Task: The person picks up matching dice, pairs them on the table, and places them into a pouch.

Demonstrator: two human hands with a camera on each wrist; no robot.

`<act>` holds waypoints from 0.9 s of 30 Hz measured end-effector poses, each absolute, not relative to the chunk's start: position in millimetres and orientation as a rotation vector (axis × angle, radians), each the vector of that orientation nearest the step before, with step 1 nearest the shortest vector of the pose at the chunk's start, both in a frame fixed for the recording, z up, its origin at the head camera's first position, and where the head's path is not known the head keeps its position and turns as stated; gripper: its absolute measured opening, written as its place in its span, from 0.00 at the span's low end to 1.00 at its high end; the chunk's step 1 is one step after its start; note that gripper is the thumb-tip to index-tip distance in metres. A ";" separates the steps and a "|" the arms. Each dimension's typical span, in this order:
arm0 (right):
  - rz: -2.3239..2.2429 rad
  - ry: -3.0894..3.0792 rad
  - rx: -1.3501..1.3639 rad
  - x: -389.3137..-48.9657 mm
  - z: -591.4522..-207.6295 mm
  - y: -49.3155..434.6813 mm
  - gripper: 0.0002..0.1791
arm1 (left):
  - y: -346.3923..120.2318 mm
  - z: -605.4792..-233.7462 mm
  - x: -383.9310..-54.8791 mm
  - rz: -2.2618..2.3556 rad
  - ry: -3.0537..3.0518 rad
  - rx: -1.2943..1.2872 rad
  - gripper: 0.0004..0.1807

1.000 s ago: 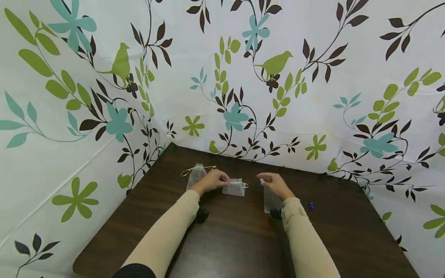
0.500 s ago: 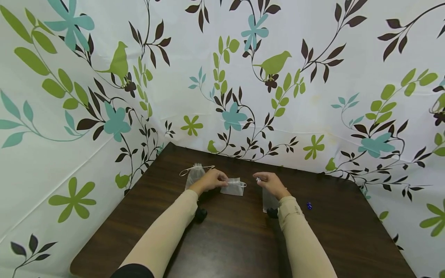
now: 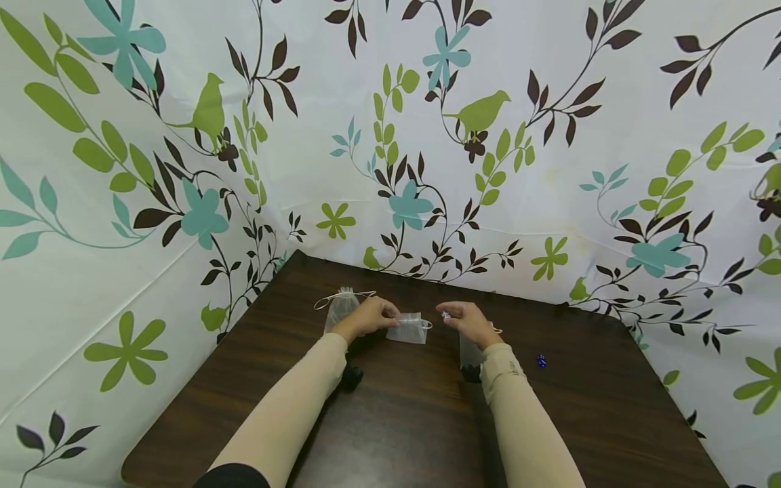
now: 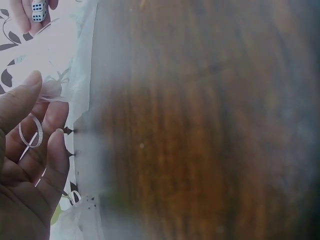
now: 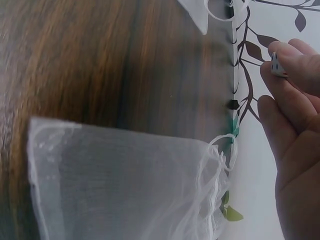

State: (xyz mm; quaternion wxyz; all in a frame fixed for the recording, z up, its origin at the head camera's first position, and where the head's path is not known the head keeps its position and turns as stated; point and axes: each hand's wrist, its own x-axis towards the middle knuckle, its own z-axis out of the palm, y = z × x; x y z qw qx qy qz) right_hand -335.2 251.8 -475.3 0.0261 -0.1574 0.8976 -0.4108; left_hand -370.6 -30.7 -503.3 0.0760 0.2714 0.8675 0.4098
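My left hand (image 3: 372, 317) pinches the mouth of a small white sheer drawstring pouch (image 3: 410, 331) between thumb and fingers. A loop of its white cord (image 4: 31, 131) hangs by the fingers in the left wrist view. To the right, my right hand (image 3: 467, 320) pinches white dice (image 4: 38, 11) with dark dots, raised above the table. In the right wrist view, one white die (image 5: 278, 65) shows between thumb and fingertips. A second sheer pouch (image 5: 120, 185) lies flat below my right hand, partly hidden by the forearm in the head view.
A third sheer pouch (image 3: 342, 310), its cord looped out, lies behind my left hand. Blue dice (image 3: 542, 361) sit on the dark wooden table (image 3: 390, 420) right of my right forearm. A patterned cloth wall (image 3: 378, 122) stands along the table's back edge.
My right hand has moved left with the white dice, nearer to the pouch in my left hand. The left hand stays almost still.
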 end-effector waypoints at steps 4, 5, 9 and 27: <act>-1.277 2.772 -0.491 -335.6 -474.6 248.0 0.18 | -31.4 -503.3 -370.7 1.237 2.600 0.814 0.07; -1.279 2.768 -0.490 -335.6 -474.2 246.9 0.18 | -31.5 -503.2 -370.7 1.240 2.597 0.813 0.07; -1.288 2.759 -0.491 -334.9 -471.7 241.5 0.18 | -31.2 -502.5 -370.1 1.247 2.595 0.824 0.06; -1.248 2.775 -0.579 -331.3 -460.0 220.3 0.18 | -29.2 -500.8 -368.5 1.249 2.584 0.926 0.04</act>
